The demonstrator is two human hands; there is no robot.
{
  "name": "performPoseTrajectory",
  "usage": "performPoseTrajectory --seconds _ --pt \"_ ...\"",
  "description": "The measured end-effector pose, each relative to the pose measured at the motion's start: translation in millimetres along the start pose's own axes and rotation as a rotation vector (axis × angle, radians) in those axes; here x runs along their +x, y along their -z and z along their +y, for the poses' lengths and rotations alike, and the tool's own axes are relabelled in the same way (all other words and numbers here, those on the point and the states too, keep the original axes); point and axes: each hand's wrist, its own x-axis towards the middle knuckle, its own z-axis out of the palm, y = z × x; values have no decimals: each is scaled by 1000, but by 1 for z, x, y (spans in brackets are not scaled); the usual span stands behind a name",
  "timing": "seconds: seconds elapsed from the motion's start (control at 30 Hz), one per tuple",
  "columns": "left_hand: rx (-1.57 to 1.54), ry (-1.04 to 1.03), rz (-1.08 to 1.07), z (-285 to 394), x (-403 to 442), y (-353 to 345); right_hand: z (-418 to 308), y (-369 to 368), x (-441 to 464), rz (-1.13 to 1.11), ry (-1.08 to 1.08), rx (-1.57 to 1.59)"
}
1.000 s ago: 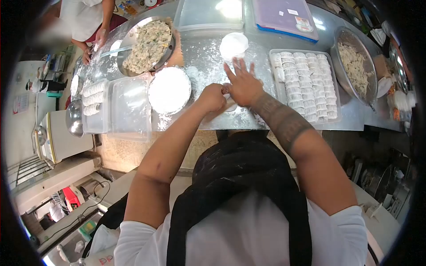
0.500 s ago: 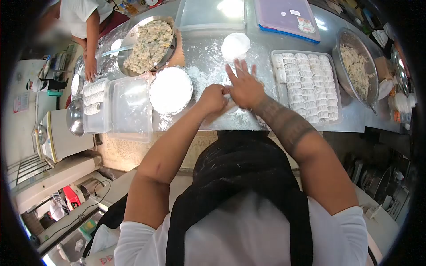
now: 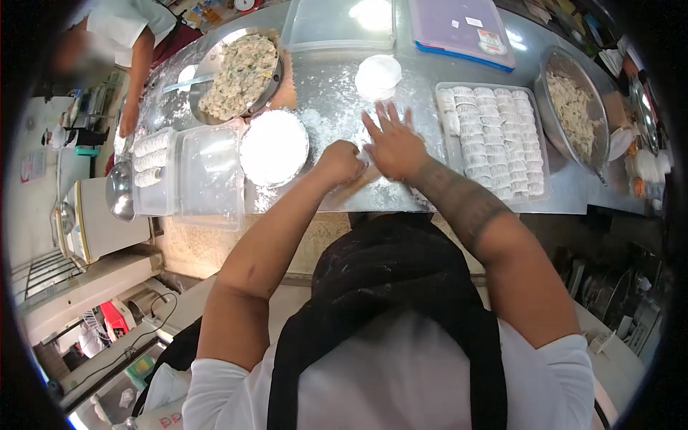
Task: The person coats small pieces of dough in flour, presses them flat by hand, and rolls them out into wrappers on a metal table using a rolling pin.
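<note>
My left hand (image 3: 340, 164) is closed, its fingers pinched together close to my right hand; what they hold is hidden. My right hand (image 3: 395, 143) lies palm down over the floured metal table (image 3: 330, 79), fingers spread. Beneath and between the hands runs a blurred tan shape (image 3: 352, 188) that looks like a rolling pin. Just beyond my right fingertips lies a pile of round white dough wrappers (image 3: 378, 77). A round container of white flour (image 3: 274, 148) stands left of my left hand. To the right, a plastic tray (image 3: 443, 154) holds rows of pleated white dumplings (image 3: 494, 143).
A wide pan of chopped filling (image 3: 239, 75) stands at the back left, with another metal bowl of filling (image 3: 573, 115) at the far right. Plastic boxes (image 3: 210, 175) line the left edge. A purple-lidded box (image 3: 462, 32) is behind. Another person's hand (image 3: 129, 118) hangs at far left.
My right hand has shifted slightly nearer to me, and the blurred tan shape has moved a little. At far left, the other person's hand has drawn back from the table.
</note>
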Motion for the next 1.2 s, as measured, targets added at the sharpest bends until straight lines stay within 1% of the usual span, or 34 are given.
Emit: performPoseTrajectory --seconds 0.1,0.2,0.23,0.3,0.33,0.4,0.47,0.5,0.53,0.6,0.63,0.67,0.73,0.77,0.83,0.87,0.97,1.0,1.03,1.07,1.13,1.17,1.2 --pt "4 -91 186 1 6 -8 0 -4 31 111 44 63" --pt "-305 146 12 8 4 4 5 -6 -19 131 38 133" --pt "-481 160 7 -7 8 -10 5 1 -49 75 12 126" --pt "-831 177 10 -47 27 -43 11 3 -93 -8 42 68" --pt "-709 185 -61 -48 25 -38 11 7 -102 -51 54 38" --pt "-460 194 -205 -43 21 -27 6 12 -80 -78 39 16" --pt "-161 98 -149 -14 11 -3 4 7 -32 -68 40 -39" --pt "-14 51 -120 -4 6 2 2 -2 -3 -18 40 -22" --pt "8 5 -30 -5 7 -2 1 -7 15 32 42 -5" --pt "54 -88 149 -6 7 -8 2 -7 26 107 69 25" --pt "30 -78 156 -5 6 -8 2 -5 28 148 80 39" --pt "-145 -3 117 -4 8 -6 4 -4 19 128 57 63" --pt "-505 165 23 3 0 -1 3 4 -41 67 16 122" --pt "-853 178 -6 -33 23 -32 5 4 -67 29 27 102" --pt "-683 229 -37 -25 11 -20 10 6 -102 -42 47 59" --pt "-596 252 -55 -19 6 -13 10 5 -97 -51 41 43" --pt "-295 169 -91 -18 10 -5 2 9 -40 -46 20 -27" --pt "-193 110 -25 -16 10 -4 4 -3 -13 -9 22 -76" --pt "-94 52 40 -14 9 -5 1 -7 10 41 -2 -52" --pt "5 -7 109 -12 9 -5 2 -6 21 43 -1 -29" --pt "-55 23 117 -11 9 -3 3 -5 36 56 3 15" --pt "-80 47 102 -12 7 -2 5 -6 26 164 62 46" --pt "-107 70 89 -10 5 1 7 -5 10 162 36 62"
